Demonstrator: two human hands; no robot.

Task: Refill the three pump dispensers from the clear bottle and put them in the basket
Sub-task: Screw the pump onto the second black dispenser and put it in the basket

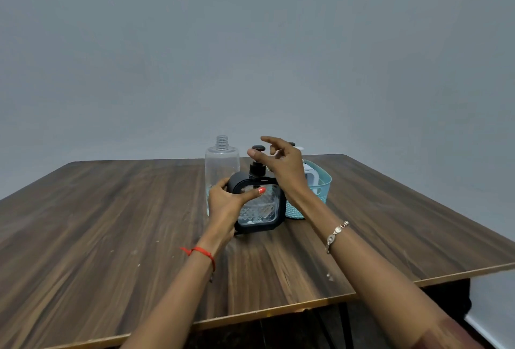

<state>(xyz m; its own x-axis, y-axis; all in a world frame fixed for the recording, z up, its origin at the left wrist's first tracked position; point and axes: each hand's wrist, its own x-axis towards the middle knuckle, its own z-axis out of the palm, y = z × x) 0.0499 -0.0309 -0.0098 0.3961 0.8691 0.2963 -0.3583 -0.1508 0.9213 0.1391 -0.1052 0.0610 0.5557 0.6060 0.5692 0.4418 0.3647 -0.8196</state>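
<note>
Wooden table (111,223) carries clear bottle (222,164), black dispenser (260,206), teal basket (320,192).

The right hand (281,166) hides most of the dispensers standing in the teal basket (320,189) near the table's (111,209) far edge, so only white and dark tops peek out and their number cannot be told. The left hand (227,205) and black-framed dispenser (260,205) cover the clear bottle's (222,164) lower part, hiding its liquid level. The table's left and near edges run out of frame.

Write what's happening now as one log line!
left hand: grips black dispenser | right hand: open by pump | clear bottle: uncapped | basket: holds dispenser
</note>
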